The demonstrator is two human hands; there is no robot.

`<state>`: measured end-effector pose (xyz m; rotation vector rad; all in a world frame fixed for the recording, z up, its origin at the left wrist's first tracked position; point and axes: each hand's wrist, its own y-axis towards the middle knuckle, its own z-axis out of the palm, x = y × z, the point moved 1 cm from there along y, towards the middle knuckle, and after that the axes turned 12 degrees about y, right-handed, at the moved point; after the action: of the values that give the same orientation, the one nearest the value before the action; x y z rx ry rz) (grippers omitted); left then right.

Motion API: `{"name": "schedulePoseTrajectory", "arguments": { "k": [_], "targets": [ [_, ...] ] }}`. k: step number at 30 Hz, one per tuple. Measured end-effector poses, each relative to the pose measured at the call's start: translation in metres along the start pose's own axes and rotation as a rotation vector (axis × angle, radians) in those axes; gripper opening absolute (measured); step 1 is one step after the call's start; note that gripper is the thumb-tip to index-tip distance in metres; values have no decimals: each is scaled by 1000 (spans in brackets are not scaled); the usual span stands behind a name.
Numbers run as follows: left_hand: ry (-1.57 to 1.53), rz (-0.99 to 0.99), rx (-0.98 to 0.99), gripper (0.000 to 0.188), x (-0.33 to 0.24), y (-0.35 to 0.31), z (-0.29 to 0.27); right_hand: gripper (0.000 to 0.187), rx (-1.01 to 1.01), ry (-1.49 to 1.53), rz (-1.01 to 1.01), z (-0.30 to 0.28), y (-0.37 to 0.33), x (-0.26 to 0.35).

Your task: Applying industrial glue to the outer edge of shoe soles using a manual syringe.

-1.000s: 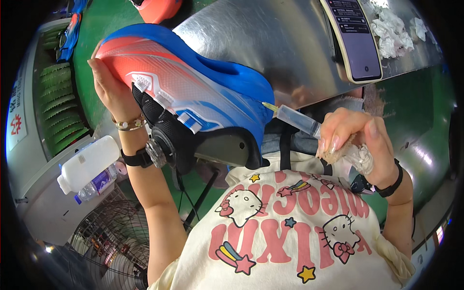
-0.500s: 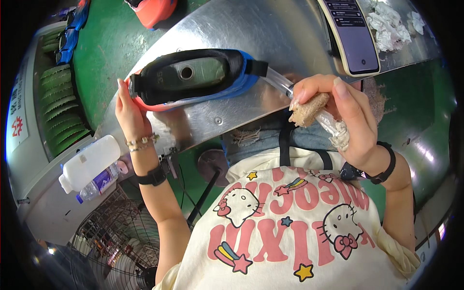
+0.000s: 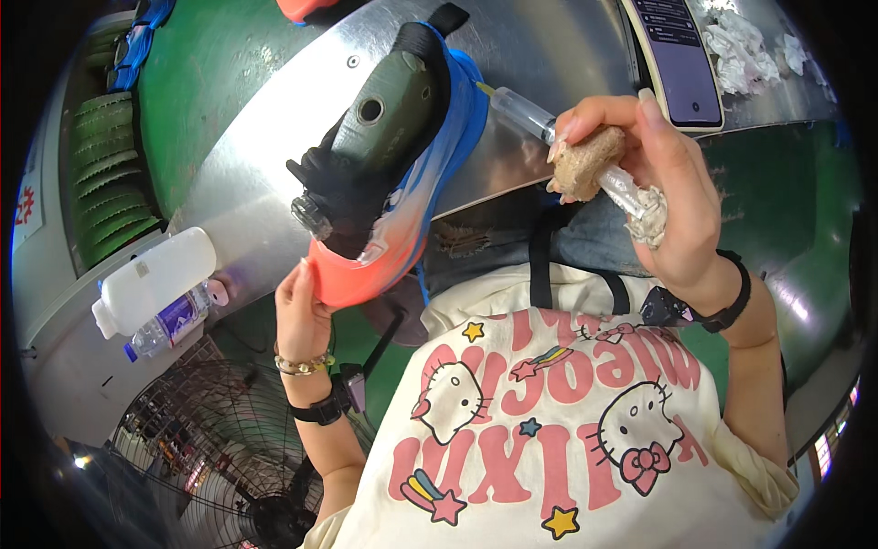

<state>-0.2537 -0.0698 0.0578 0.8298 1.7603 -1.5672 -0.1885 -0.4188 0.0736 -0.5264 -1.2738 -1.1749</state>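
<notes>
A running shoe (image 3: 389, 242) with an orange toe and blue heel side lies tilted on the metal table, a dark green shoe last (image 3: 389, 119) in its opening. My left hand (image 3: 306, 316) pinches the orange toe end, which juts over the table edge. My right hand (image 3: 677, 183) grips a clear syringe (image 3: 523, 112) with a yellowish needle tip, which is at or very near the blue sole edge; touching I cannot tell. A tan, rough, sponge-like block (image 3: 585, 165) is held in the same fingers. Whitish material clings to the syringe's rear end.
A phone (image 3: 681, 69) with a pale case lies at the back right, beside crumpled white tissues (image 3: 741, 55). Left are a white bottle (image 3: 160, 279), a clear plastic bottle (image 3: 169, 325) and a fan (image 3: 215, 439). Part of another orange shoe (image 3: 304, 7) shows at the top.
The shoe has swung from lying crosswise to slanting, its toe now toward me. My left hand moved with it, nearer my body. The syringe tip now shows by the blue sole edge.
</notes>
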Motion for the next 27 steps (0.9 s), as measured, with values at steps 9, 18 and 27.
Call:
{"name": "schedulePoseTrajectory", "arguments": {
  "k": [9,18,27],
  "targets": [
    [-141,-72,390,68,25,-8,40,50,-250,193,332,15,-4,8],
    [-143,23,569,68,31,3,76,53,-328,251,463,25,-12,21],
    [-355,-14,770,61,44,11,110,52,-285,273,501,33,-23,44]
  ]
}}
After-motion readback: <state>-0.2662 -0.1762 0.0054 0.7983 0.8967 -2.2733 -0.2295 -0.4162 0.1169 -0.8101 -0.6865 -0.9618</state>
